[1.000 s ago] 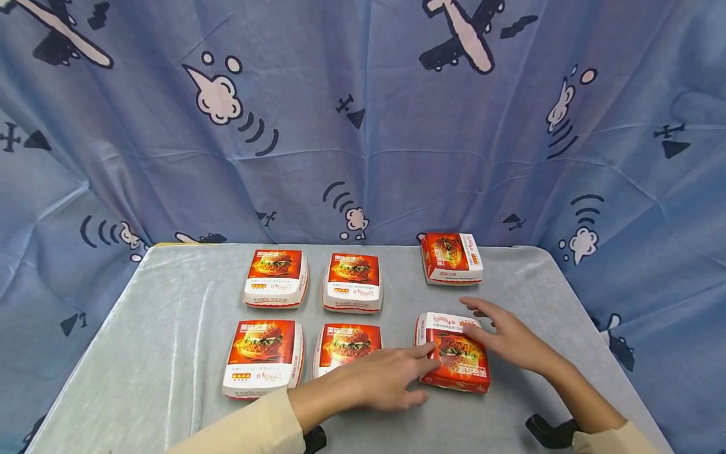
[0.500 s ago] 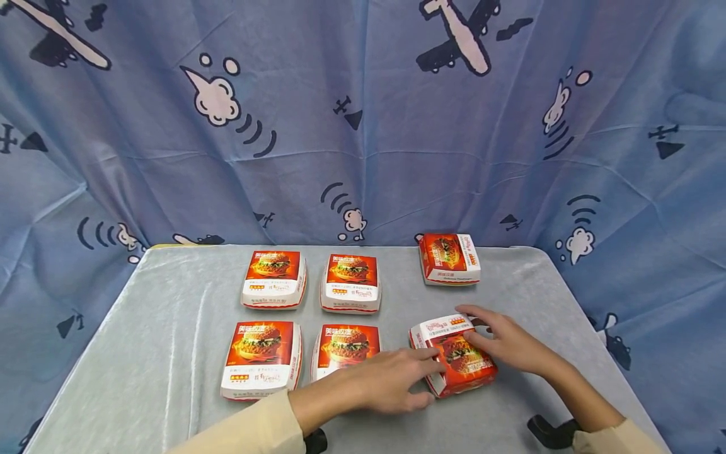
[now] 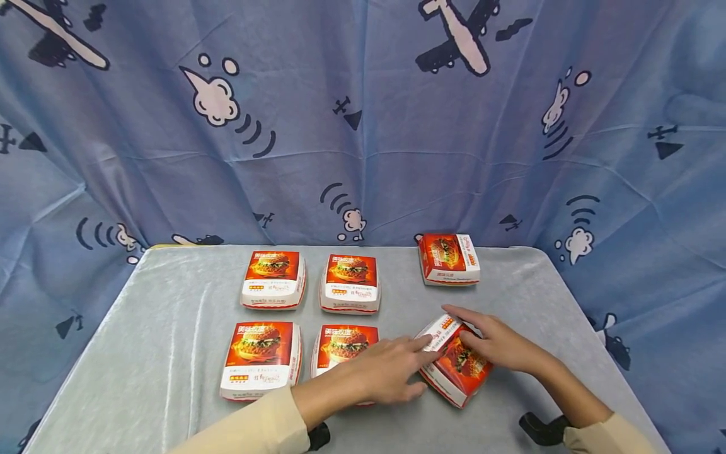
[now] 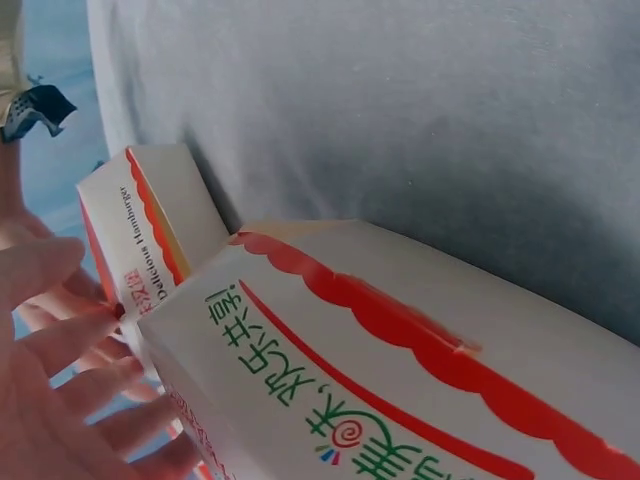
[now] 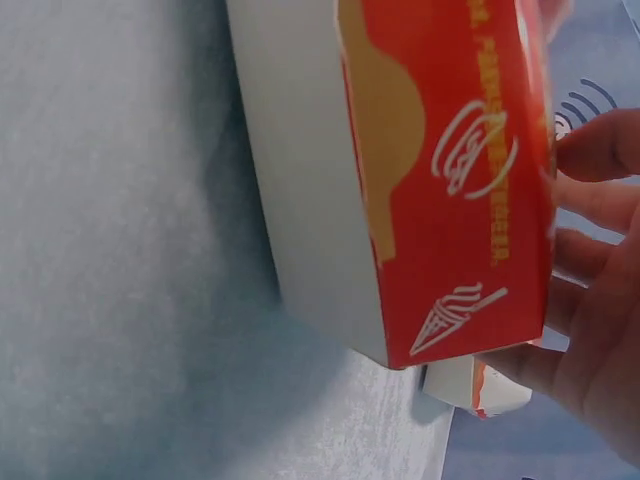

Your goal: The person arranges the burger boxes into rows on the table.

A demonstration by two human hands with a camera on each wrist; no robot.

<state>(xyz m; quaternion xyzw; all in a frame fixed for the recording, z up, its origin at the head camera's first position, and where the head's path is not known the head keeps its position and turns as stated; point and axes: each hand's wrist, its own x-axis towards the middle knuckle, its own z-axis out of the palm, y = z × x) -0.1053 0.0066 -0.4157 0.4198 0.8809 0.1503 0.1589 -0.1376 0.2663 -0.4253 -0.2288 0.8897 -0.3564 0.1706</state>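
A red-and-white hamburger box (image 3: 462,366) sits turned at an angle on the right half of the table, between both hands. My left hand (image 3: 388,372) touches its left side with extended fingers, the index finger over the white panel and the thumb apart below. On the other side my right hand (image 3: 507,343) has its thumb on the box top and its index finger along the far corner. In the right wrist view the fingers (image 5: 575,300) reach along the edge of the red side of the box. The left forearm overlaps the front middle hamburger box (image 3: 346,343).
Two more hamburger boxes stand behind, the back left box (image 3: 272,287) and back middle box (image 3: 348,290). A front left box (image 3: 258,372) lies near the left sleeve, and a smaller-looking box (image 3: 450,261) at the back right. A printed blue curtain (image 3: 363,126) hangs behind the grey-covered table (image 3: 153,353).
The hamburger box between the hands has turned anticlockwise, its white panel now facing the back left. Both hands have stayed on it, the right index finger moving left onto its far corner.
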